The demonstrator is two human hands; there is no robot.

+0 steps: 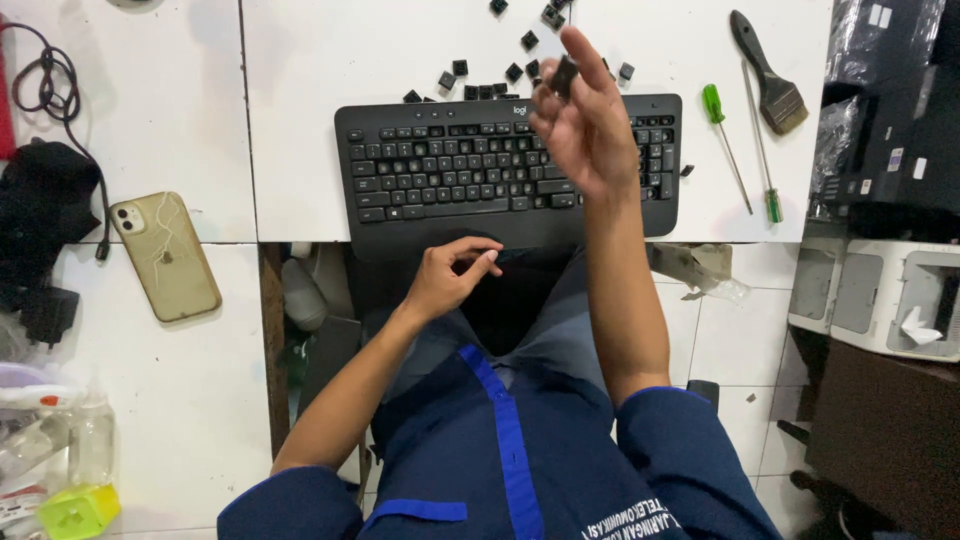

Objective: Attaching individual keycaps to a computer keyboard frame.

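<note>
A black keyboard (450,170) lies on the white table (330,60), its near edge overhanging the table's front. My right hand (585,120) is raised above the keyboard's right half and pinches a small black keycap (565,75) between thumb and fingers. My left hand (455,275) rests at the keyboard's palm rest near the front edge, fingers curled, touching the rim. Several loose black keycaps (515,72) lie scattered on the table just behind the keyboard.
A gold phone (165,255) with a cracked back lies at left, next to a black cable (50,85). A green-handled screwdriver (730,140), a second thin screwdriver (765,150) and a paintbrush (770,75) lie right of the keyboard. Printers (880,295) stand at right.
</note>
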